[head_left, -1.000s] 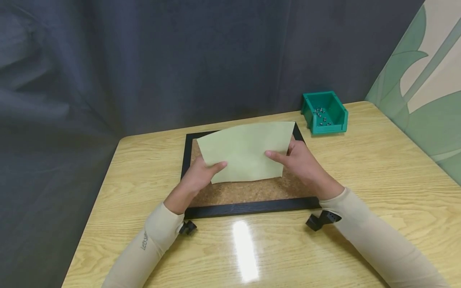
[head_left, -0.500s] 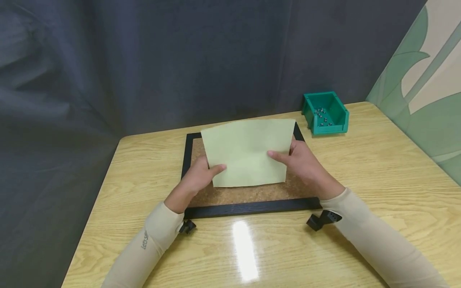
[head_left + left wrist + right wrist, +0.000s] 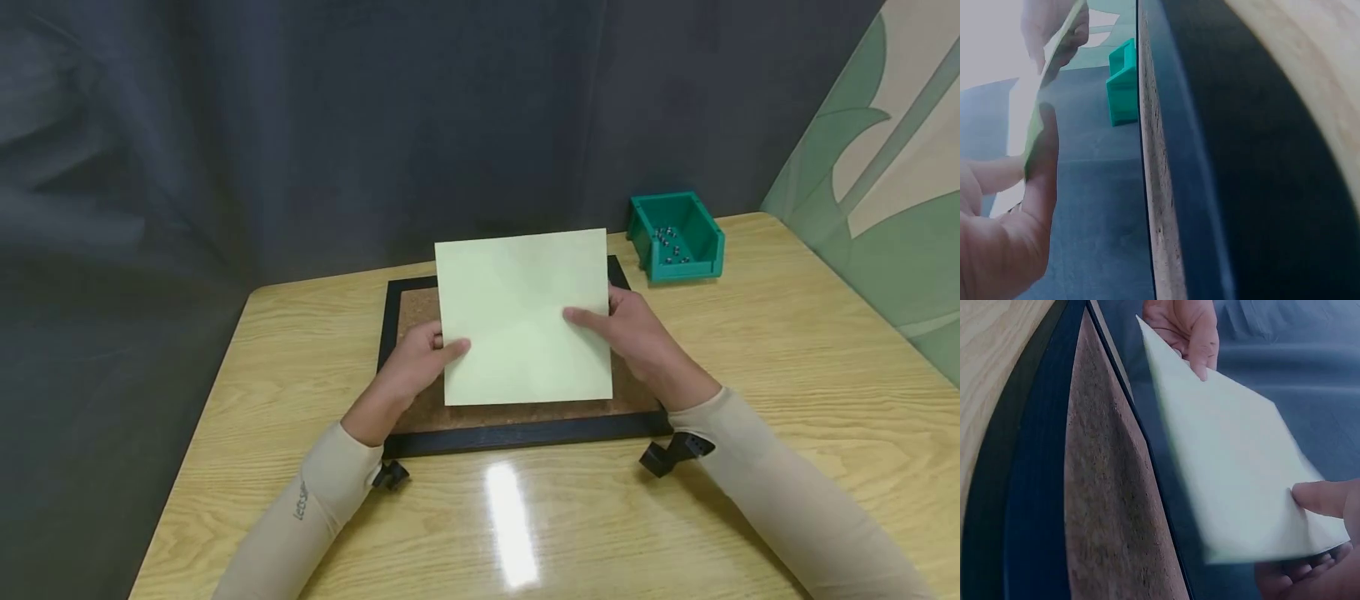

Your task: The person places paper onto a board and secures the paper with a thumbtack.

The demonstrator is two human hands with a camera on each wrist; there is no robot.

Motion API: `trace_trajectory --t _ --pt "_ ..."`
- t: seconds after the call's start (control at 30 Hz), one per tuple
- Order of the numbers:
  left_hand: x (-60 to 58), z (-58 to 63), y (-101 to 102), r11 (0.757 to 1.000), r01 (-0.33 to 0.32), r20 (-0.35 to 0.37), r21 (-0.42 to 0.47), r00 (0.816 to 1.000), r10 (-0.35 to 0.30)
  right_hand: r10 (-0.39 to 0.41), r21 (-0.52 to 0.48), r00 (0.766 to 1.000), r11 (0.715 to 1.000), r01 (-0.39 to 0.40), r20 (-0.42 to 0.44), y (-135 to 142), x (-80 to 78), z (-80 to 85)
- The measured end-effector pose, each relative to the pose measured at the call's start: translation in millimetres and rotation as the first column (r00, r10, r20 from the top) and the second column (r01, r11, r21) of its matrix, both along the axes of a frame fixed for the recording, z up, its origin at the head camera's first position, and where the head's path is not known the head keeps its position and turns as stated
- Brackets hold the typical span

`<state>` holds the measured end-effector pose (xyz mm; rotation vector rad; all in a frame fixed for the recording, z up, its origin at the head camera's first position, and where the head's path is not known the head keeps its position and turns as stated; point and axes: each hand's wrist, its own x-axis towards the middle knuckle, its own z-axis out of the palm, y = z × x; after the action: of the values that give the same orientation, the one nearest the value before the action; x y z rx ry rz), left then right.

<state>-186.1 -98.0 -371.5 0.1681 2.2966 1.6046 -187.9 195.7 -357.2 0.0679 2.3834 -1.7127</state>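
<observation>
My left hand (image 3: 415, 364) pinched one side of the pale green paper (image 3: 525, 329), thumb in front and fingers behind. My right hand (image 3: 636, 333) pinched the other side the same way, a little higher up. I think I held it by both sides so it would stay flat and not flop. The paper was up between my hands, tipped so its face showed to me, and not touching the cork board (image 3: 517, 412). That board lay flat under my hands, its black frame (image 3: 525, 436) going all around, so there was brown cork right below the paper. Past my right hand, off to the right, sat a green bin (image 3: 686, 270) with small shiny bits (image 3: 663, 236) in it, maybe put there to be out of the way but easy to reach. The table (image 3: 300, 367) was under it all.
</observation>
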Motion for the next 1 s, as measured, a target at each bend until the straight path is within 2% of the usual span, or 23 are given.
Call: trace_trajectory --t 0.07,0.27,0.5,0.63,0.8,1.0 --pt "-1.8 -1.7 -1 1.000 0.005 0.014 0.019 1.000 -0.006 -0.001 0.013 1.000 1.000 0.001 0.004 1 -1.7 -0.9" --pt "-6.8 -6.5 -5 0.999 -0.037 0.064 0.016 0.997 0.036 0.040 0.086 0.999 0.996 -0.039 -0.004 4 -4.7 -4.9" --pt "-6.2 -6.5 -6 0.998 0.051 0.060 -0.039 0.997 -0.049 0.081 0.141 0.997 0.987 -0.081 0.001 6 -8.8 -11.9" --pt "-4.8 -5.4 -4 0.995 0.046 0.090 -0.088 0.995 -0.038 0.071 0.163 0.998 0.984 -0.070 0.002 5 -10.7 -15.6" --pt "-4.2 -5.0 -4 0.989 0.037 0.084 -0.146 0.996 -0.025 0.057 0.177 0.998 0.982 -0.062 0.033 4 -13.0 -19.0" --pt "-3.5 -5.1 -3 0.987 0.044 0.079 -0.156 0.996 -0.032 0.057 0.188 0.997 0.980 -0.064 0.043 3 -13.2 -22.5"
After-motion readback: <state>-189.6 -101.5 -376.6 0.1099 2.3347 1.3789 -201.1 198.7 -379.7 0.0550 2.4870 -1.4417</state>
